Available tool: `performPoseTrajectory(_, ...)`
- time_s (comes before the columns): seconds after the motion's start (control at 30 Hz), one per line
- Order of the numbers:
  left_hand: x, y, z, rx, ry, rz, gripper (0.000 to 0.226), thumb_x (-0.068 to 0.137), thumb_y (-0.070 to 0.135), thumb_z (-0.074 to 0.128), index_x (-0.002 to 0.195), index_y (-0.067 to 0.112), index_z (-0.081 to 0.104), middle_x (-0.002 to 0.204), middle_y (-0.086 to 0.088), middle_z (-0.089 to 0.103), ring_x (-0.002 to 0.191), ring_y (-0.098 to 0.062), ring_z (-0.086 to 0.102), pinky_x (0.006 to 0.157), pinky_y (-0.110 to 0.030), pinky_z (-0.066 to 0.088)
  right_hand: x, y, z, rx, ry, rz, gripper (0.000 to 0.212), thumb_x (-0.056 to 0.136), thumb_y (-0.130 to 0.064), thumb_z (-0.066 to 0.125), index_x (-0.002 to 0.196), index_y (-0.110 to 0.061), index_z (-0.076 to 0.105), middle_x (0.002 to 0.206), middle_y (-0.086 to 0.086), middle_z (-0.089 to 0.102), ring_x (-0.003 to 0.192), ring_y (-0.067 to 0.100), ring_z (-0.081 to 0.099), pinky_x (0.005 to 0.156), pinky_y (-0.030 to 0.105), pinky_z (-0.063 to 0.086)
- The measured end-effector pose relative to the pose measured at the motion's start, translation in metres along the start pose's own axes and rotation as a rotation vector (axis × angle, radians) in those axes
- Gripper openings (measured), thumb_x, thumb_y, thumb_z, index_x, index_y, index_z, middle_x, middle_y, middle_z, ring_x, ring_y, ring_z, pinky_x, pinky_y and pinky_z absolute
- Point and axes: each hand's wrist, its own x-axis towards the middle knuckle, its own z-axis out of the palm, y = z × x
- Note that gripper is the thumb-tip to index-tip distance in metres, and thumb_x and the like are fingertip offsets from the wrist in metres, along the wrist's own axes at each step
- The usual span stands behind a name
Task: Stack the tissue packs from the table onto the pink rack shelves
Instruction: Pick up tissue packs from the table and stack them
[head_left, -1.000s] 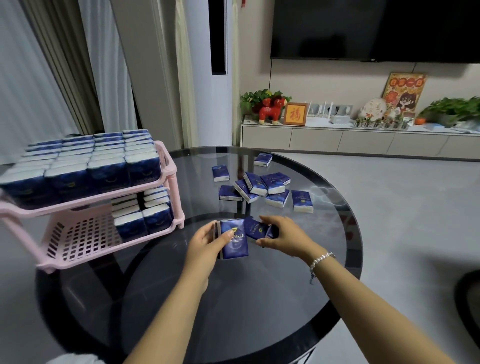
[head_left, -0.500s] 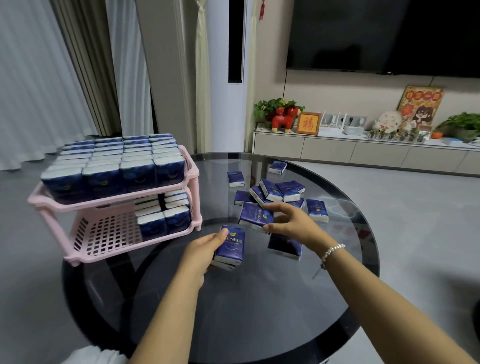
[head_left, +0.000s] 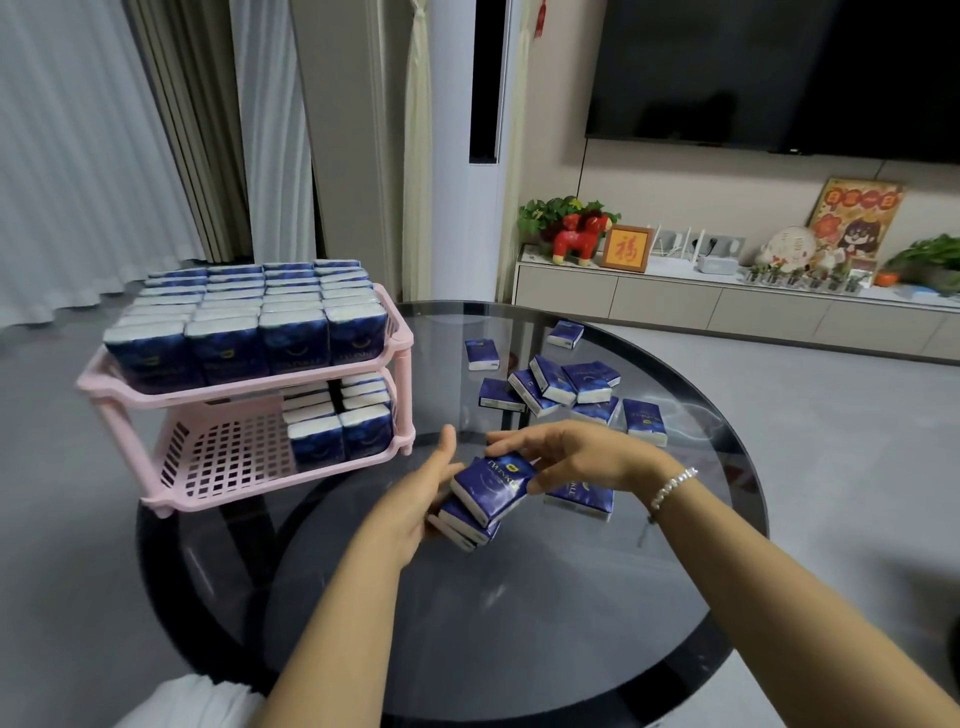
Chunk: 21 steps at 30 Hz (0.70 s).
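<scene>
We see right hand (head_left: 571, 457) pinching top tissue pack (head_left: 493, 488); left hand (head_left: 421, 499) cups the packs beneath, its fingers hidden, grip unclear.

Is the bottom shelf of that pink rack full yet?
Not full. The bottom shelf holds tissue packs only at its right end; bare grid shows left.

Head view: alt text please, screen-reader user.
Both hands, left hand and right hand, hold a small stack of blue tissue packs above a round glass table. Left stands a pink rack, top shelf full, lower partly filled.
</scene>
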Motion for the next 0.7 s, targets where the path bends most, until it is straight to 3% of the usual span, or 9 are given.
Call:
performPoseTrajectory(0.1, -0.003, -0.001, 0.003, 0.092, -0.035, 0.068, 0.053, 0.071, 0.063, 0.064, 0.104, 0.022, 0.07, 0.098, -0.004, 0.075, 0.097, -0.023, 0.067, 0.093, -0.036, 0.048, 0.003, 0.0, 0.004, -0.037, -0.023, -0.006, 0.054, 0.085, 0.006, 0.057, 0.123, -0.032, 0.056, 0.146, -0.015, 0.036, 0.13, 0.009, 0.042, 0.098, 0.03, 0.048)
performPoseTrajectory(0.2, -0.003, -0.004, 0.005, -0.004, -0.031, 0.118, 0.02, 0.088, 0.033, 0.063, 0.101, 0.019, 0.07, 0.084, -0.004, 0.075, 0.079, -0.02, 0.065, 0.078, -0.031, 0.046, 0.001, 0.002, 0.005, -0.045, 0.053, 0.02, 0.057, 0.086, 0.002, 0.059, 0.128, -0.035, 0.05, 0.135, -0.018, 0.045, 0.123, 0.007, 0.049, 0.091, 0.025, 0.051)
performPoseTrajectory(0.3, 0.0, -0.003, 0.004, -0.125, 0.004, 0.133, 0.018, 0.089, 0.029, 0.063, 0.1, 0.016, 0.07, 0.079, -0.004, 0.074, 0.072, -0.017, 0.064, 0.069, -0.029, 0.046, -0.006, 0.008, 0.002, -0.171, 0.237, 0.105, 0.05, 0.087, -0.01, 0.062, 0.13, -0.033, 0.049, 0.117, -0.019, 0.053, 0.115, 0.006, 0.052, 0.086, 0.019, 0.049)
performPoseTrajectory(0.43, 0.001, -0.005, 0.006, -0.138, 0.049, 0.187, 0.022, 0.089, 0.028, 0.063, 0.104, 0.013, 0.068, 0.087, -0.004, 0.073, 0.075, -0.016, 0.065, 0.071, -0.027, 0.048, -0.01, 0.028, -0.004, -0.496, 0.368, 0.398, 0.051, 0.087, -0.025, 0.063, 0.135, -0.019, 0.047, 0.135, 0.003, 0.051, 0.123, 0.02, 0.046, 0.1, 0.03, 0.042)
performPoseTrajectory(0.53, 0.005, -0.008, 0.006, -0.119, 0.082, 0.216, 0.036, 0.087, 0.034, 0.065, 0.118, 0.015, 0.062, 0.108, -0.004, 0.071, 0.094, -0.016, 0.066, 0.081, -0.028, 0.051, -0.012, 0.044, -0.003, -0.586, 0.311, 0.56, 0.052, 0.085, -0.034, 0.064, 0.131, -0.014, 0.05, 0.13, 0.008, 0.056, 0.117, 0.024, 0.05, 0.097, 0.033, 0.044)
performPoseTrajectory(0.63, 0.006, -0.009, 0.005, -0.114, 0.108, 0.252, 0.081, 0.064, 0.057, 0.074, 0.133, 0.02, 0.053, 0.127, 0.0, 0.063, 0.112, -0.016, 0.061, 0.102, -0.037, 0.045, -0.017, 0.045, 0.002, -0.491, 0.341, 0.526, 0.044, 0.084, -0.03, 0.067, 0.124, -0.017, 0.053, 0.116, 0.004, 0.06, 0.099, 0.018, 0.055, 0.082, 0.024, 0.045)
performPoseTrajectory(0.7, 0.007, -0.011, 0.005, -0.123, 0.112, 0.277, 0.093, 0.053, 0.063, 0.073, 0.134, 0.022, 0.052, 0.131, 0.002, 0.06, 0.117, -0.016, 0.058, 0.109, -0.041, 0.04, -0.02, 0.044, 0.007, -0.426, 0.39, 0.481, 0.044, 0.082, -0.026, 0.069, 0.123, -0.022, 0.052, 0.107, 0.001, 0.056, 0.093, 0.015, 0.052, 0.076, 0.022, 0.044)
